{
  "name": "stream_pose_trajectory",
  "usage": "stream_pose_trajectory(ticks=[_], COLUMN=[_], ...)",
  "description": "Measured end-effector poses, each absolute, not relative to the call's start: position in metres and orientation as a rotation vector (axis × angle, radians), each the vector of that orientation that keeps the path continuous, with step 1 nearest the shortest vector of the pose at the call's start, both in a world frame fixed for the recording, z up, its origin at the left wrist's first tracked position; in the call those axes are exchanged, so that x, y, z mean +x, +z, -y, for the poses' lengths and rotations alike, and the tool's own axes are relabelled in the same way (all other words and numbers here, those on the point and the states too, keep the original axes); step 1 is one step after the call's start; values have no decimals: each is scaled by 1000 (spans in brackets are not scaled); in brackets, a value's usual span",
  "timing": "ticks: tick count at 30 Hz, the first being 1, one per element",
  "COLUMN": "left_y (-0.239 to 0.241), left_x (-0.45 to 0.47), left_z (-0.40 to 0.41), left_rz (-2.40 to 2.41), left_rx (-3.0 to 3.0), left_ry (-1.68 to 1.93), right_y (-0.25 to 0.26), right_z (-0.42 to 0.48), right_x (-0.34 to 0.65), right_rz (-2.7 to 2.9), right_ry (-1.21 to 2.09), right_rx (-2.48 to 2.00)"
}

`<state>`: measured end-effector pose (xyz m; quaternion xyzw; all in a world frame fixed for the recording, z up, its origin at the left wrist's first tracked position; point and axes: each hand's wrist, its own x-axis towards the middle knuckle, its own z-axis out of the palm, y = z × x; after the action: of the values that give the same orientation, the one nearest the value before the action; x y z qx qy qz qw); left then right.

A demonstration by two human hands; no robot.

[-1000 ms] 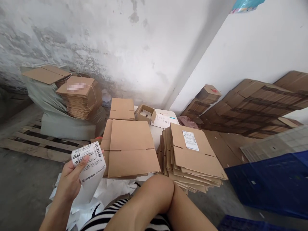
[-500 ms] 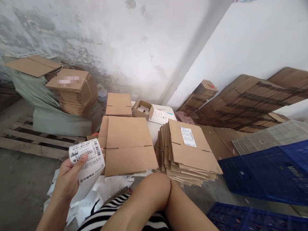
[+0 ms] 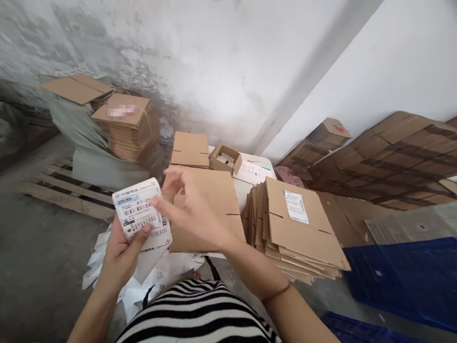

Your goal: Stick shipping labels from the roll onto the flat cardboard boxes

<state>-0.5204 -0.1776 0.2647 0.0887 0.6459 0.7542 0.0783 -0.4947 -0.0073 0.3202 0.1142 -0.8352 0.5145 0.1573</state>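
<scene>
Leaning against the white wall at the far right, the big slanted bundles of flattened cartons (image 3: pixel 385 157) look unchanged, and so does the tied stack of cardboard (image 3: pixel 128 126) on the wooden pallet (image 3: pixel 60 190) at the far left; between them the fanned pile of flat boxes (image 3: pixel 300 228) lies on the floor as it did a moment ago, a white shipping label (image 3: pixel 296 206) already stuck on its top sheet; beside it lies the plain flat carton (image 3: pixel 210 209), with no label showing; the change is nearer the body; the right hand (image 3: pixel 189 205), out of sight a second ago, has come up in front of that carton, fingers loosely spread, its forefinger and thumb pinching at the right edge of the label roll (image 3: pixel 143 216); the left hand (image 3: pixel 123 255) still grips that roll from below, thumb across its face; I judge a fresh label is being peeled for a carton.
</scene>
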Motion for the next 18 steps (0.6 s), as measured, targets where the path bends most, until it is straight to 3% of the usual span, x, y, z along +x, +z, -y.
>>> stream_pose_trajectory(ticks=[4, 9, 14, 18], left_y=[265, 276, 273, 266], left_x=[-522, -540, -551, -547], left_z=[184, 183, 173, 165], left_rz=[-2042, -1352, -1302, -1240], left_rx=[376, 38, -254, -220], left_ry=[2014, 2101, 1981, 2125], right_y=[303, 266, 253, 256], right_z=[-6, 1, 5, 7], right_x=[-505, -498, -486, -476], right_rz=[2399, 2340, 2422, 2429], right_ry=[1595, 1188, 1068, 1079], right_rx=[502, 488, 586, 588])
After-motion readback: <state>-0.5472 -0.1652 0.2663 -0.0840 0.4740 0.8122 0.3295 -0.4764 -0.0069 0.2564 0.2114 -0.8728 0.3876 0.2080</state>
